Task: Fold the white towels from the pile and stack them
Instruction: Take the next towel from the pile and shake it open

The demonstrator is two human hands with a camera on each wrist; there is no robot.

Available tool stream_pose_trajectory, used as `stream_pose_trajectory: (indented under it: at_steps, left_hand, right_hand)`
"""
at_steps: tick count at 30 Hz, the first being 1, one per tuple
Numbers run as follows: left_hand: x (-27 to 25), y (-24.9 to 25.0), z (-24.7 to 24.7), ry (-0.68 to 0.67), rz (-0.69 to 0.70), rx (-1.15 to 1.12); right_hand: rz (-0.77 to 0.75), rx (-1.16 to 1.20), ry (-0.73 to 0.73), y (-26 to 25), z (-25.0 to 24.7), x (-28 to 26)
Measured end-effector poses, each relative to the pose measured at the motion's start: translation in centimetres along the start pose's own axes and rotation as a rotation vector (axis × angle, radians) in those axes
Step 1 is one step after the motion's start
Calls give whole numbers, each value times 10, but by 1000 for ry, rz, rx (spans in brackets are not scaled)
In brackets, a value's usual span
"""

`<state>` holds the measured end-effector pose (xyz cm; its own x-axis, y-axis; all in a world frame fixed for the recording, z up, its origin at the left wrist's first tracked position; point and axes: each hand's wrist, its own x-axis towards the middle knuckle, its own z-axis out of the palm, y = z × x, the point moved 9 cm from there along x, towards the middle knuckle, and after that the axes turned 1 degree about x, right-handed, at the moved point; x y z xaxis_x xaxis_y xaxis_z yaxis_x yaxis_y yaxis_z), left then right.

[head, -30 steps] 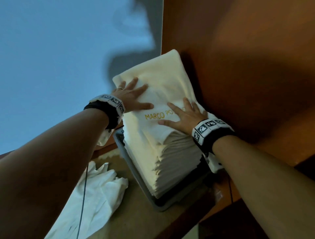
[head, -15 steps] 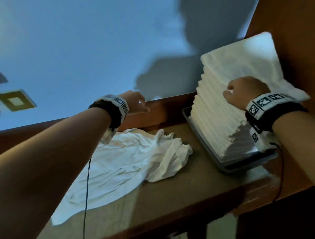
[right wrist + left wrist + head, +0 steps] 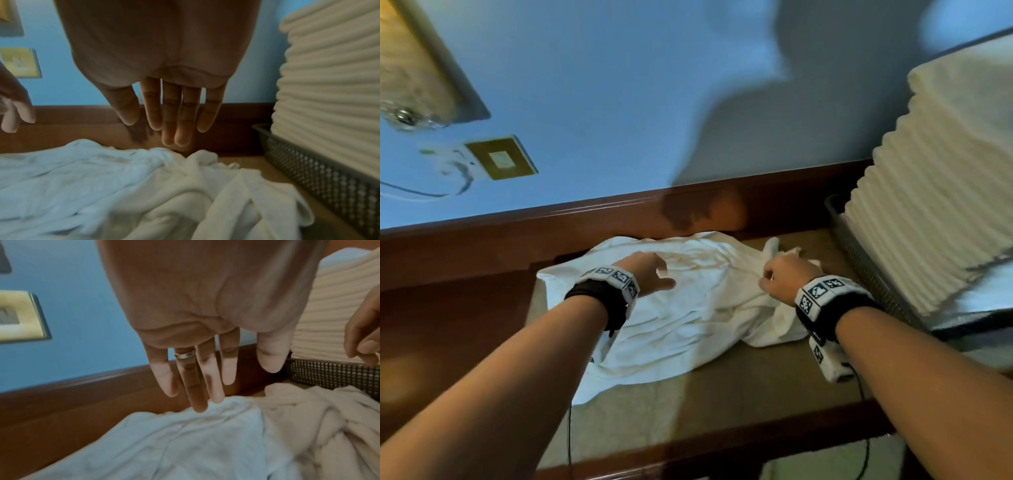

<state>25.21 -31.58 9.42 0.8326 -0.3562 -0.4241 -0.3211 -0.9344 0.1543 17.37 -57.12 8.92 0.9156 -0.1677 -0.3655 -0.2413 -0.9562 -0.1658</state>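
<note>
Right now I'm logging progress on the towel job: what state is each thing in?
Loose towel: unfolded, crumpled on the table.
Towel stack: folded, piled high in the tray.
Mesh tray: on the table, holding the stack.
Left hand: fingers straight, above the loose towel, holding nothing.
Right hand: fingers straight, above the loose towel's bunched end, holding nothing.

The rumpled white cloth towel (image 3: 688,308) lies on the brown wooden table (image 3: 722,407); at its three o'clock, the tall folded-towel stack (image 3: 941,192) fills the grey mesh basket (image 3: 859,250).
</note>
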Motion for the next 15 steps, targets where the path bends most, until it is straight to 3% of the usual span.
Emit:
stream_pose_trajectory:
  at_steps: [6,15]
  left_hand:
    - [49,-47,65,-115,-89,35]
    - [106,-121,79,47,-265,62]
  right_hand:
    - [38,118,-166,-21,64,83]
    - [66,166,-133,-38,85,193]
